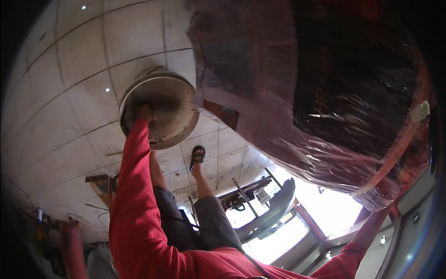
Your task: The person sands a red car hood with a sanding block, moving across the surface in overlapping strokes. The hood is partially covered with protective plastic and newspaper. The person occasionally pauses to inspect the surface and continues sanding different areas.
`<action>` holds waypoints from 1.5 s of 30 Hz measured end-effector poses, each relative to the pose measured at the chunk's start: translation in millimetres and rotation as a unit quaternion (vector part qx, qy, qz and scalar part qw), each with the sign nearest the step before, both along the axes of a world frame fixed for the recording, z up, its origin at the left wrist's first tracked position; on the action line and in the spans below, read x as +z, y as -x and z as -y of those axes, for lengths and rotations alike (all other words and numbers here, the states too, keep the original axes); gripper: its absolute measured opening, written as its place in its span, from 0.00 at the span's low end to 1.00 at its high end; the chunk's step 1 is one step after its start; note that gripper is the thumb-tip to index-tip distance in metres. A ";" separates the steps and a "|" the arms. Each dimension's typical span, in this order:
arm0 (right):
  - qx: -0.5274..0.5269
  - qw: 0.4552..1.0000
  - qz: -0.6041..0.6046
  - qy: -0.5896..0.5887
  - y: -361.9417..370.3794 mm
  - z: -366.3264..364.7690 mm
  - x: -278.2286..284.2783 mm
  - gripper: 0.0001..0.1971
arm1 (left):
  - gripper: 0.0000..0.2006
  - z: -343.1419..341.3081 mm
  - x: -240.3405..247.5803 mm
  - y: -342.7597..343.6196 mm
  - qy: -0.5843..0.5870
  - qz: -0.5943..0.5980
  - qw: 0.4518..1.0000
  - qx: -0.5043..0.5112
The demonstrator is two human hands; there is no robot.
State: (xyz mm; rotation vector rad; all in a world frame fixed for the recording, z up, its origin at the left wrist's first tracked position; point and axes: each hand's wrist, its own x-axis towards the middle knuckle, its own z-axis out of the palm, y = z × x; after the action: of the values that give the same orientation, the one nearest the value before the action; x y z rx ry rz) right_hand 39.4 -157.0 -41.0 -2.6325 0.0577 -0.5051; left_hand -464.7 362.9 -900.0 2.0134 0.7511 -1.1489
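Observation:
My left hand [145,113] reaches down inside a round, dirty off-white bucket [193,122] standing on the tiled floor. Its fingers are in shadow, so what they touch or hold does not show. At the right, my right forearm [364,232] stretches out toward the lower edge of a big dark bundle [344,88] wrapped in clear plastic film [320,151]. That hand is lost behind the film and its glare. An orange-red strip [395,162] runs along the bundle's right side, with a pale piece [420,111] at its upper end.
Large pale floor tiles [83,60] with dirt marks spread to the left. My sandalled foot [198,156] stands near the bucket. A metal frame with a bumper-like grey part [274,209] is behind my legs. A red cylinder [73,249] stands at the lower left.

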 end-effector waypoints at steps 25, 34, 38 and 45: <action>-0.281 0.944 0.141 -0.103 82.8 -152.3 -85.1 0.48 | 0.18 111.9 819.5 -263.0 0.548 0.263 0.783 0.128; -0.281 0.935 0.109 -0.188 129.5 -204.2 -104.1 0.46 | 0.18 276.3 956.3 -386.6 0.208 0.587 0.533 -0.573; -0.233 0.943 0.135 -0.194 138.2 -214.5 -87.2 0.44 | 0.17 307.9 902.2 -456.2 0.175 0.589 0.496 -0.614; -0.066 0.939 0.103 -0.321 220.1 -129.7 -109.5 0.24 | 0.27 276.8 817.7 -473.7 0.167 0.625 0.283 -0.708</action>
State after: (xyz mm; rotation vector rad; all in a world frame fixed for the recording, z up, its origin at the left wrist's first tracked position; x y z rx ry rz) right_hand -180.7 -27.3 -150.6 -1.9358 0.2843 -0.6724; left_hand 9.1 86.1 -82.3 1.9067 -2.2457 0.1971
